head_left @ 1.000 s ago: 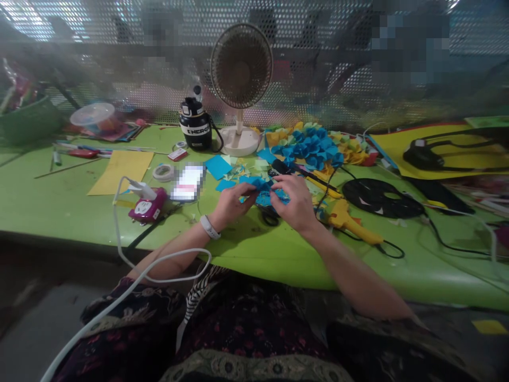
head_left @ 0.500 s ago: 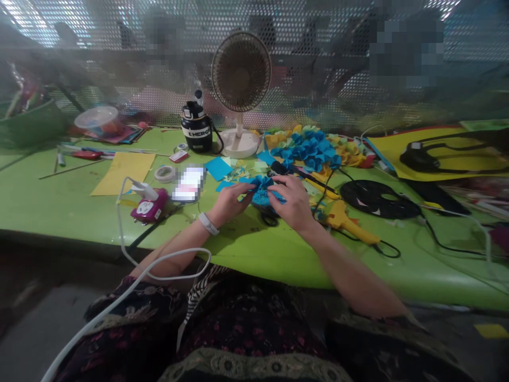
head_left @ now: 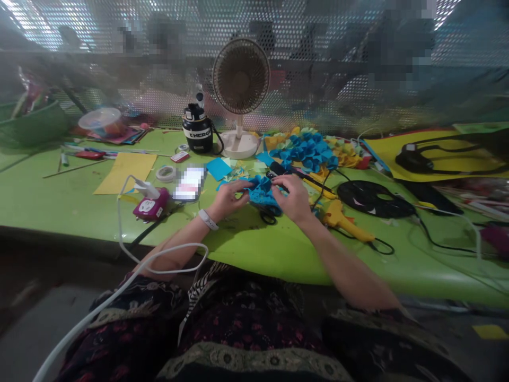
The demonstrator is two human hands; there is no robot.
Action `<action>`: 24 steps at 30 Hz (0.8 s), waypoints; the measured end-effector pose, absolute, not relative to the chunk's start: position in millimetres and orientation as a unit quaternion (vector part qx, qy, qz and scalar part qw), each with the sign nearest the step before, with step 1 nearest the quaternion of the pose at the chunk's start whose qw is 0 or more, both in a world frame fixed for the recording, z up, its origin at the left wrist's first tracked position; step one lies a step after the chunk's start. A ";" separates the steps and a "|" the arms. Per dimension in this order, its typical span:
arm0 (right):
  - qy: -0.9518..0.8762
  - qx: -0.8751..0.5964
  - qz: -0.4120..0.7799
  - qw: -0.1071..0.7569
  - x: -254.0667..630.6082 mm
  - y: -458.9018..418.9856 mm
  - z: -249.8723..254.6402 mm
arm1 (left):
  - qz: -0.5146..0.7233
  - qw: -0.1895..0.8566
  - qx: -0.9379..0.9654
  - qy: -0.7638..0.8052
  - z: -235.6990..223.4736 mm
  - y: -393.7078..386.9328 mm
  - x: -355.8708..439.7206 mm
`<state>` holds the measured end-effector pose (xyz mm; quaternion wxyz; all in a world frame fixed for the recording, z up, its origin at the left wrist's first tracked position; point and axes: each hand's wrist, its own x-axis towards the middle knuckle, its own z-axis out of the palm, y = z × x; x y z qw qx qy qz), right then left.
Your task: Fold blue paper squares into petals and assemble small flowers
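Middle of the green table (head_left: pixel 51 207), near edge: this is where the hands are working, right in front of the person.
Blue paper bunch (head_left: pixel 262 192): held up between the hands, just beyond the scissors (head_left: pixel 268 216). It looks like crinkly folded paper, though it's hard to be sure from this angle.
Handling: probably very light, soft and easy to crush. I'd pinch it by the folded edges rather than squeeze the middle.
Left hand (head_left: pixel 228 200): pinching the left side of the bunch, with a white wristband (head_left: pixel 208 219) on the wrist.
Right hand (head_left: pixel 295 199): fingertips on the right side of the bunch, so both hands are together on the same piece.
Far side: a fan (head_left: pixel 240 77), a black bottle (head_left: pixel 198 130) and a heap of blue paper pieces (head_left: pixel 308 151).
Right side: a yellow glue gun (head_left: pixel 338 217) and a black ring (head_left: pixel 376 199).
Left side: yellow card (head_left: pixel 124 172), a tape roll (head_left: pixel 166 173) and a pink socket (head_left: pixel 150 207).
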<state>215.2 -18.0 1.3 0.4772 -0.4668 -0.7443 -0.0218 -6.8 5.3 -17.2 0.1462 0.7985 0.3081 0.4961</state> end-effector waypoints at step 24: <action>-0.763 -0.484 0.002 0.429 209.0 -17.1 -12.2 | 0.519 0.281 0.722 0.361 -14.9 9.0 -5.1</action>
